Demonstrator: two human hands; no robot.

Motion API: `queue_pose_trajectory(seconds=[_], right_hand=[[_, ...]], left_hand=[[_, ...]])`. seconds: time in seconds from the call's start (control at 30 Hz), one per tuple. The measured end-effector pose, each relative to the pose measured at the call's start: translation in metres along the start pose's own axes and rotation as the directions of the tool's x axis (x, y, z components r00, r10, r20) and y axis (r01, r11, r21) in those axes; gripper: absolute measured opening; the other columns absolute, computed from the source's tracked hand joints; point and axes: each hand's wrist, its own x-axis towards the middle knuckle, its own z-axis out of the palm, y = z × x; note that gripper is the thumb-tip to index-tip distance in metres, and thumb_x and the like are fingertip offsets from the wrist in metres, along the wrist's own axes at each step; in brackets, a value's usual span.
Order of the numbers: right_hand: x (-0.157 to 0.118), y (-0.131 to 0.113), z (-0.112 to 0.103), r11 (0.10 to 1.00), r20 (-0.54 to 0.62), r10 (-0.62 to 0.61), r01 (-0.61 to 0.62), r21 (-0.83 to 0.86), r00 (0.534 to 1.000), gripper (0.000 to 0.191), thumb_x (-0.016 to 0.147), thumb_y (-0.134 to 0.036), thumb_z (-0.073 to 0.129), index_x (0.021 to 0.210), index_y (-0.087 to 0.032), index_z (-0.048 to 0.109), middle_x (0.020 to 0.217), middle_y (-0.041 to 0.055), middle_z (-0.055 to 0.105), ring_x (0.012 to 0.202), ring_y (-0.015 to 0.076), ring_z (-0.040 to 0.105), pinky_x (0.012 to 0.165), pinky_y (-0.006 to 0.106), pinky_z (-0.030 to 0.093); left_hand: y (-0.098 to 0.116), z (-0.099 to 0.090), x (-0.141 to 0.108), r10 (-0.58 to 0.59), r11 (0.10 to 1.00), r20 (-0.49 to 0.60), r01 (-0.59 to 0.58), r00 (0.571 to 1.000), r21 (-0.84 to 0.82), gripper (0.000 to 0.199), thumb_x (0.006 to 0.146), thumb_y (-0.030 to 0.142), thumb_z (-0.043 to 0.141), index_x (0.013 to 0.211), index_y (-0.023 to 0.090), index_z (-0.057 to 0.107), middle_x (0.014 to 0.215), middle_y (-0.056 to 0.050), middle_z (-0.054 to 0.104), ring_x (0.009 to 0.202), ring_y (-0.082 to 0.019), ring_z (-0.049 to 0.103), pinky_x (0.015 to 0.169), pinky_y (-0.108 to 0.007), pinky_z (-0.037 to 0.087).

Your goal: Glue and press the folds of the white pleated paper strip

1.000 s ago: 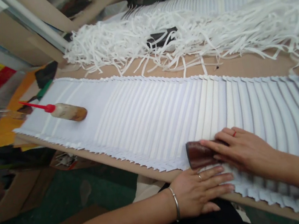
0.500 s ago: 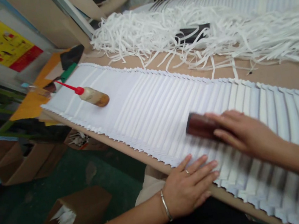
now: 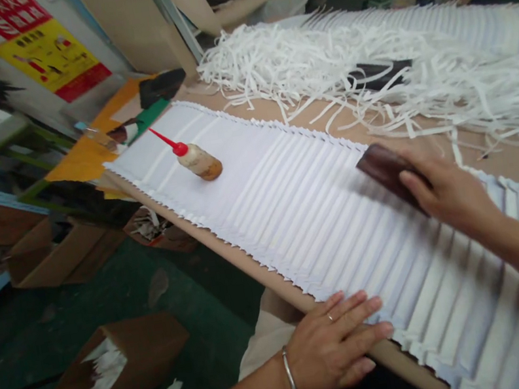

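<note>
From my seat I lose the near end of the overlapping white strips (image 3: 299, 194) past the lower right border, and the right hand (image 3: 452, 189) covers part of the brown block (image 3: 388, 173), so I can't tell whether its underside touches them. The block sits in that hand's grip, over the strips' far side, up and right of the left hand (image 3: 334, 344). That left hand is open, palm down, fingers spread at the strips' near edge; the right forearm reaches in from the right.
</note>
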Motion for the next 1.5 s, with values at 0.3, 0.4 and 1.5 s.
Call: queue_pose_trajectory(seconds=[0.3, 0.4, 1.5], right_hand=[[0.035, -0.033, 0.045, 0.975, 0.139, -0.153, 0.173, -0.14, 0.978, 0.053, 0.104, -0.045, 0.039, 0.15, -0.022, 0.051, 0.101, 0.0135, 0.068, 0.087, 0.0277, 0.063, 0.075, 0.039, 0.05], [0.087, 0.012, 0.038, 0.974, 0.092, 0.115, -0.094, -0.206, 0.989, 0.06, 0.103, -0.051, 0.035, 0.15, -0.017, 0.052, 0.111, 0.02, 0.069, 0.09, 0.0317, 0.065, 0.075, 0.043, 0.05], [0.239, -0.121, 0.111, 0.973, 0.198, 0.026, 0.021, -0.23, 0.98, 0.051, 0.104, -0.042, 0.037, 0.146, -0.02, 0.054, 0.1, 0.0133, 0.068, 0.079, 0.0224, 0.058, 0.069, 0.033, 0.042]], left_hand=[[-0.015, 0.005, -0.028, -0.301, 0.949, 0.055, 0.294, 0.952, 0.115, 0.059, 0.102, 0.052, 0.048, 0.158, 0.036, 0.036, 0.17, 0.002, 0.025, 0.157, -0.027, 0.022, 0.127, -0.048, 0.019], [-0.014, 0.003, -0.03, -0.276, 0.958, 0.008, 0.275, 0.961, 0.081, 0.061, 0.102, 0.056, 0.046, 0.158, 0.033, 0.037, 0.17, 0.002, 0.025, 0.157, -0.026, 0.021, 0.127, -0.048, 0.021], [-0.126, -0.011, -0.032, -0.787, 0.439, -0.411, 0.886, 0.46, 0.149, 0.075, 0.1, 0.039, 0.049, 0.158, -0.002, 0.025, 0.165, -0.027, 0.027, 0.157, -0.036, 0.018, 0.124, -0.059, 0.03]])
